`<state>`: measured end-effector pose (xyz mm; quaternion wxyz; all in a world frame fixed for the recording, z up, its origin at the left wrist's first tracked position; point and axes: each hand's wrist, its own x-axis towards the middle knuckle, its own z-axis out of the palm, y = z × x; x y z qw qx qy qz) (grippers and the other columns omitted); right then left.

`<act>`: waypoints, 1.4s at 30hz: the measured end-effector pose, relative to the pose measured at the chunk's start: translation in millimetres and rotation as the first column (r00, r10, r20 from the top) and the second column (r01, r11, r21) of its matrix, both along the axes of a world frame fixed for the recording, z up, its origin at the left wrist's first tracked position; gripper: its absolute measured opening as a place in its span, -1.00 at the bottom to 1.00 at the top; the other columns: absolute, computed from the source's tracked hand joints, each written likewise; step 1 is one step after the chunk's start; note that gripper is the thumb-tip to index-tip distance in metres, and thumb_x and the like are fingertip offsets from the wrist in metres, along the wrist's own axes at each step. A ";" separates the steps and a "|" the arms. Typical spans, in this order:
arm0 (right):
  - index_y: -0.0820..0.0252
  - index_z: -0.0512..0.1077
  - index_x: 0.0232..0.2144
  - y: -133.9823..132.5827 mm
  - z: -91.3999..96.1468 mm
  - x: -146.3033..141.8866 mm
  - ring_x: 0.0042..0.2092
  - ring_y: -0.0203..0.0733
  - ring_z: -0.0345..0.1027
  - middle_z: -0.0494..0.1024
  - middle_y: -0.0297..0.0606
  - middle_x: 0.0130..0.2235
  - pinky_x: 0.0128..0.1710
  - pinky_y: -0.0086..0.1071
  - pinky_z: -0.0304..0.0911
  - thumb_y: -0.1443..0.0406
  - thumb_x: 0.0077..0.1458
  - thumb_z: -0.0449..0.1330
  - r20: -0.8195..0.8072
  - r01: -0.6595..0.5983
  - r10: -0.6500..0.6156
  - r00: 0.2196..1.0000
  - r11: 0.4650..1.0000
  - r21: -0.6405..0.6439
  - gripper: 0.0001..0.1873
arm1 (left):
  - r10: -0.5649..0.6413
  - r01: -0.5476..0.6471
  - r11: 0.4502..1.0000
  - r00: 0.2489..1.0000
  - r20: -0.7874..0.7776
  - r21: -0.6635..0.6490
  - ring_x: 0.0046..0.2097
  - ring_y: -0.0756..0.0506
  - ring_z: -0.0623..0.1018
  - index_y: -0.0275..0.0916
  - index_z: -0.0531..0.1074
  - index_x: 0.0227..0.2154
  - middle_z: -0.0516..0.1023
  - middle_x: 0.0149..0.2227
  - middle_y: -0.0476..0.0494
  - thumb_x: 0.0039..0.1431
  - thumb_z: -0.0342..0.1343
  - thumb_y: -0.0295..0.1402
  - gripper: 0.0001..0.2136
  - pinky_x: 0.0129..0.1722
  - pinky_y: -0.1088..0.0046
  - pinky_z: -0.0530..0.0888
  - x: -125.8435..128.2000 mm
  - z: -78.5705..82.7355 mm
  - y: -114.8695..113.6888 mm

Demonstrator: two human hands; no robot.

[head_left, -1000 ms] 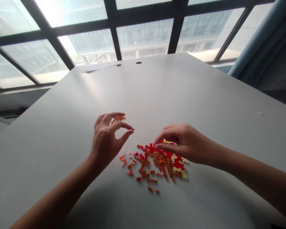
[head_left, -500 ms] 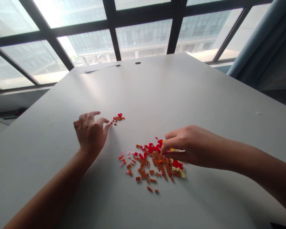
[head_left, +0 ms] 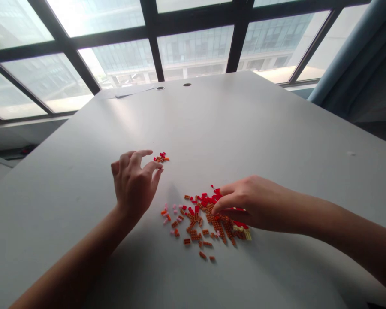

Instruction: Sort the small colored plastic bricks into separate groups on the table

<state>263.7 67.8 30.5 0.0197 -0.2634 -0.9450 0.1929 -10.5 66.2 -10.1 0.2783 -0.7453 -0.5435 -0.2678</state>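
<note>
1. Brick pile point(head_left: 206, 221) of small orange, red, pink and cream plastic pieces lies on a white table point(head_left: 83, 180); I use it as my landmark.
2. My right hand point(head_left: 251, 206) is the nearer one, arched directly over the pile's right half, with its fingers point(head_left: 227, 198) curled down among the red pieces.
3. Long thin red plate point(head_left: 236, 209) shows under that palm, its long axis running sideways across my view. I cannot tell whether the fingers are clenched on it or only cover it.
4. Small cluster of red and orange bricks point(head_left: 161, 158) sits beyond the pile and to its left, well apart from it.
5. My left hand point(head_left: 133, 184) hovers left of the pile, released, fingers curved and spread, holding nothing I can see. Its fingertips point(head_left: 157, 168) stop just short of that cluster, which lies forward and right of them.
</note>
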 end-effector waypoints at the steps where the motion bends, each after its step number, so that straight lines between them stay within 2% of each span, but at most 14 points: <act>1: 0.01 0.62 -0.30 0.0 1.5 -0.2 -0.45 -0.35 0.39 0.60 -0.37 -0.39 -0.47 -0.47 0.09 0.40 0.15 0.21 -0.008 -0.006 0.006 1.000 1.000 -0.009 -0.79 | -0.016 0.017 1.000 1.000 -0.012 0.004 -0.04 -0.36 0.47 -0.18 0.53 -0.44 0.58 -0.08 -0.24 0.12 0.22 -0.47 -0.93 -0.19 0.07 0.29 1.9 1.0 -1.2; 5: -0.02 0.61 -0.26 -2.0 6.6 1.6 -0.45 -0.38 0.38 0.58 -0.37 -0.39 -0.47 -0.48 0.12 0.35 0.20 0.18 -0.026 -0.054 0.053 0.998 0.998 -0.018 -0.79 | -0.063 0.065 0.997 0.994 -0.089 0.030 0.00 -0.37 0.47 -0.19 0.53 -0.41 0.57 -0.04 -0.26 0.12 0.20 -0.50 -0.92 -0.17 0.07 0.29 8.3 4.4 -5.3; 7: -0.01 0.60 -0.22 -7.5 4.0 4.0 -0.48 -0.34 0.35 0.55 -0.32 -0.40 -0.49 -0.46 0.12 0.30 0.24 0.14 -0.010 -0.039 0.040 0.999 0.993 0.114 -0.78 | -0.073 0.082 0.995 0.989 -0.126 0.065 0.00 -0.36 0.47 -0.20 0.53 -0.40 0.57 -0.05 -0.26 0.13 0.20 -0.49 -0.93 -0.16 0.08 0.28 10.4 5.4 -6.3; 8: 0.03 0.60 -0.19 -12.0 0.7 5.2 -0.47 -0.30 0.35 0.54 -0.26 -0.38 -0.48 -0.43 0.14 0.29 0.26 0.12 -0.011 -0.013 0.015 1.000 0.974 0.225 -0.77 | -0.077 0.088 0.993 0.988 -0.136 0.079 0.00 -0.35 0.47 -0.20 0.53 -0.41 0.57 -0.05 -0.25 0.14 0.19 -0.49 -0.93 -0.16 0.09 0.28 11.1 5.5 -6.4; 10: 0.18 0.57 -0.12 -24.7 -9.5 7.0 -0.35 -0.16 0.40 0.56 -0.11 -0.28 -0.37 -0.32 0.24 0.29 0.26 0.10 -0.071 0.075 -0.047 0.996 0.881 0.467 -0.74 | -0.083 0.096 0.991 0.987 -0.140 0.088 0.00 -0.34 0.47 -0.19 0.52 -0.41 0.57 -0.05 -0.25 0.15 0.18 -0.48 -0.92 -0.15 0.09 0.27 11.9 5.4 -6.3; 12: 0.27 0.50 -0.01 -40.6 -22.1 7.1 -0.12 -0.03 0.42 0.55 0.01 -0.07 -0.18 -0.20 0.29 0.33 0.27 0.07 -0.145 0.132 -0.058 0.988 0.811 0.571 -0.68 | -0.084 0.097 0.992 0.987 -0.138 0.086 0.01 -0.33 0.47 -0.18 0.52 -0.42 0.57 -0.05 -0.24 0.15 0.18 -0.48 -0.91 -0.13 0.09 0.27 12.1 4.9 -6.0; 14: 0.31 0.47 0.04 -56.7 -34.1 4.9 0.09 0.02 0.31 0.49 0.02 0.09 -0.01 -0.14 0.24 0.27 0.31 0.03 -0.187 0.179 -0.085 0.979 0.802 0.570 -0.64 | -0.082 0.095 0.992 0.986 -0.144 0.086 0.00 -0.32 0.47 -0.18 0.51 -0.43 0.57 -0.05 -0.23 0.15 0.18 -0.49 -0.90 -0.13 0.09 0.26 12.4 4.4 -6.0; 16: 0.32 0.45 0.06 -70.1 -43.1 0.4 0.22 0.03 0.18 0.42 -0.02 0.18 0.13 -0.09 0.11 0.16 0.33 0.00 -0.209 0.212 -0.109 0.972 0.794 0.570 -0.57 | -0.082 0.097 0.991 0.985 -0.150 0.092 0.00 -0.32 0.48 -0.18 0.51 -0.43 0.58 -0.06 -0.22 0.14 0.18 -0.49 -0.91 -0.14 0.10 0.26 12.6 4.2 -6.4; 19: 0.30 0.43 0.09 -80.5 -49.4 -7.9 0.31 0.05 0.02 0.33 -0.07 0.26 0.24 -0.02 -0.06 0.06 0.31 0.01 -0.219 0.222 -0.115 0.969 0.797 0.562 -0.49 | -0.090 0.105 0.991 0.984 -0.154 0.087 0.00 -0.34 0.48 -0.19 0.51 -0.42 0.57 -0.05 -0.24 0.13 0.19 -0.50 -0.92 -0.15 0.09 0.26 12.6 4.0 -7.2; 21: 0.29 0.41 0.11 -80.1 -49.7 -11.8 0.34 0.05 -0.03 0.28 -0.08 0.28 0.27 0.00 -0.10 0.05 0.30 0.02 -0.224 0.213 -0.105 0.969 0.813 0.541 -0.48 | -0.096 0.108 0.991 0.983 -0.157 0.074 0.00 -0.34 0.47 -0.19 0.51 -0.41 0.57 -0.04 -0.26 0.13 0.19 -0.49 -0.92 -0.14 0.08 0.26 12.3 3.6 -7.3; 28: 0.23 0.48 0.05 -56.3 -46.6 -8.0 0.32 0.16 0.01 0.30 0.11 0.25 0.24 0.17 0.01 0.13 0.33 -0.05 -0.235 0.335 -0.249 0.940 0.812 0.478 -0.54 | -0.087 0.097 0.993 0.987 -0.134 0.067 0.01 -0.31 0.47 -0.16 0.51 -0.43 0.57 -0.05 -0.20 0.12 0.18 -0.51 -0.89 -0.12 0.07 0.27 13.0 -0.6 -5.7; 32: 0.12 0.43 0.12 -55.6 -47.7 -7.4 0.34 0.19 -0.03 0.26 0.08 0.28 0.22 0.21 0.01 0.11 0.30 -0.01 -0.196 0.302 -0.237 0.952 0.841 0.449 -0.55 | -0.112 0.116 0.993 0.989 -0.101 0.031 0.03 -0.34 0.45 -0.17 0.52 -0.43 0.56 -0.03 -0.23 0.14 0.16 -0.51 -0.88 -0.11 0.05 0.26 12.9 -2.3 -5.7; 35: 0.08 0.44 0.11 -57.1 -45.6 -7.9 0.34 0.19 -0.06 0.26 0.05 0.27 0.22 0.22 0.01 0.12 0.29 0.02 -0.219 0.297 -0.220 0.951 0.851 0.433 -0.57 | -0.114 0.116 0.993 0.989 -0.091 0.018 0.03 -0.34 0.45 -0.16 0.51 -0.43 0.56 -0.02 -0.23 0.14 0.17 -0.51 -0.89 -0.10 0.05 0.25 12.5 -2.3 -6.1; 42: 0.13 0.60 -0.24 -39.4 -41.6 -2.3 0.31 0.19 -0.01 0.32 0.02 0.22 0.17 0.16 0.12 0.29 0.27 0.05 -0.340 0.406 -0.277 0.899 0.818 0.408 -0.70 | -0.093 0.108 0.991 0.983 -0.159 0.083 -0.01 -0.31 0.49 -0.17 0.50 -0.45 0.58 -0.07 -0.20 0.13 0.19 -0.49 -0.90 -0.13 0.11 0.27 14.5 0.5 -6.4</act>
